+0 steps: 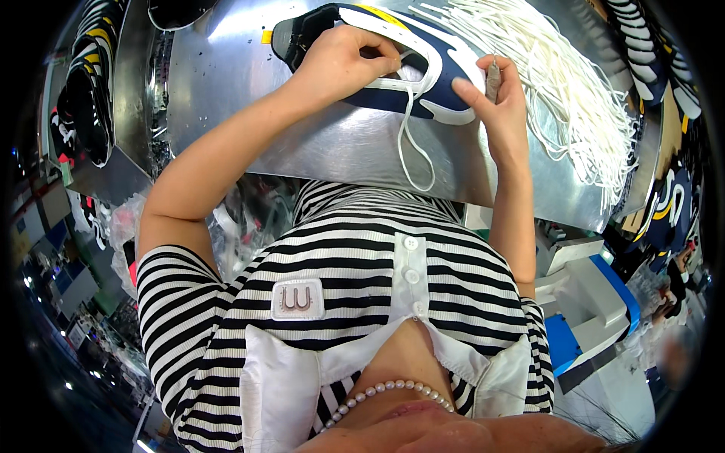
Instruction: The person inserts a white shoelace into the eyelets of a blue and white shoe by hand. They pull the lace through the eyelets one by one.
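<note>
A navy and white shoe upper (449,92) with yellow trim lies on the metal table, its dark heel opening to the left. My left hand (340,62) is over its throat, thumb and fingertips pinched together at a white shoelace. The shoelace (402,140) comes out through the white eyelet edge and hangs in a loose loop toward me. At the toe end, my right hand (504,113) holds a small grey-handled tool (493,81) with a thin metal tip pointing away. Its thumb is near the toe of the upper; whether they touch I cannot tell.
A big heap of white shoelaces (574,106) spreads over the right of the metal table (219,113). Stacked shoe uppers (92,98) stand at the left, with more uppers (668,200) at the right. A white and blue machine (589,309) stands below the table's right side.
</note>
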`<state>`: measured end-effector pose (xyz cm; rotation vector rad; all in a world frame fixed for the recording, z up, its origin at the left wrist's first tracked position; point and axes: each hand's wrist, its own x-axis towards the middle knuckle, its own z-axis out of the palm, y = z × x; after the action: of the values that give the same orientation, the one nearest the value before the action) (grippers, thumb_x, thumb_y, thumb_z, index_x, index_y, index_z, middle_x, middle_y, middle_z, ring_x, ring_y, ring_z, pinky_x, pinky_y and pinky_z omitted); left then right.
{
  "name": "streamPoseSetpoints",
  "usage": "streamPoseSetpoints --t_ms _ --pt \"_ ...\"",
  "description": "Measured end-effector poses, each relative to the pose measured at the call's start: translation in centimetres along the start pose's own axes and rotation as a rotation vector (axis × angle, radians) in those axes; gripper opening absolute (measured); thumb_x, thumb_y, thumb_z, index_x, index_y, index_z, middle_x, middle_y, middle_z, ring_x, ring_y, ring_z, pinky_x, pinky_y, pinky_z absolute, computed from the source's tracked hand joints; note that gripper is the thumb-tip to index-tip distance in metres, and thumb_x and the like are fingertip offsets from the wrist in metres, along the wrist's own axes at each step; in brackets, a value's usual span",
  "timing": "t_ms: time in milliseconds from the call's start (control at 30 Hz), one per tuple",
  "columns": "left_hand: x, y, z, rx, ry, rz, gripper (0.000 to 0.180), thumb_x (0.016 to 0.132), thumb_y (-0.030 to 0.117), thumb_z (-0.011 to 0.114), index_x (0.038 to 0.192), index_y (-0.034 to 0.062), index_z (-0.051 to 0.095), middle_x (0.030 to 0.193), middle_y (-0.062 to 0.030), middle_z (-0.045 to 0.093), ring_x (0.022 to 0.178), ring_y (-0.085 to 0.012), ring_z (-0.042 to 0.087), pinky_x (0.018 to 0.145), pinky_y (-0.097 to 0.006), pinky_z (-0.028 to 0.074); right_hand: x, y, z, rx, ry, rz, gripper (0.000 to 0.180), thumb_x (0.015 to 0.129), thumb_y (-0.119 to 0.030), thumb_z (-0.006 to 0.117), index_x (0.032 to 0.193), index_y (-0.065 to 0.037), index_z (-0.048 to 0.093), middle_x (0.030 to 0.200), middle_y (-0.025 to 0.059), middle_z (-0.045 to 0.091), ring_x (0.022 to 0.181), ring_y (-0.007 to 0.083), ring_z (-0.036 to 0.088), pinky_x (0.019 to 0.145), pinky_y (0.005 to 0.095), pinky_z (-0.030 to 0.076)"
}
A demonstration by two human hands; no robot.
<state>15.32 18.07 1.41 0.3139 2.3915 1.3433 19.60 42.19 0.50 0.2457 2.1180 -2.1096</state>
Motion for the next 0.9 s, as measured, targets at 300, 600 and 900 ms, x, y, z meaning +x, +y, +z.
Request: streamPoseSetpoints --t_ms 300,600,900 --pt "-0.8 1.1 -3.3 0.49 0.218 0.422 0.006 0.086 0.006 0.066 0.091 0.0026 0.064 0.089 -0.0067 0.064 0.08 -0.0193 0.058 0.071 -0.031 0.045 -1.1 -0.1 -1.5 -0.026 -0.073 -0.048 0.046 0.075 -0.015 0.085 0.109 -0.006 0.055 0.1 0.0033 0.06 0.093 0.0117 0.057 0.078 0.0247 0.048" --pt "-7.7 -5.2 -25.3 1.588 0.811 0.264 0.008 0.087 0.008 0.061 0.095 0.0077 0.063 0.091 -0.0104 0.064 0.087 -0.0322 0.059 0.076 -0.043 0.049 -2.3 -0.4 -6.2 0.162 -0.025 0.009 0.04 0.077 -0.01 0.082 0.11 -0.008 0.059 0.101 0.0045 0.064 0.09 0.0124 0.06 0.078 0.0257 0.05" --pt "-4.8 10.1 -5.0 0.151 -0.473 0.626 0.01 0.08 -0.003 0.06 0.087 0.0025 0.063 0.111 -0.017 0.065 0.104 -0.0273 0.062 0.09 -0.035 0.046 -0.4 0.0 -5.4 -0.823 0.031 -0.214 0.053 0.084 -0.045 0.072 0.118 -0.007 0.061 0.088 0.0108 0.065 0.074 0.0195 0.063 0.068 0.0307 0.05"
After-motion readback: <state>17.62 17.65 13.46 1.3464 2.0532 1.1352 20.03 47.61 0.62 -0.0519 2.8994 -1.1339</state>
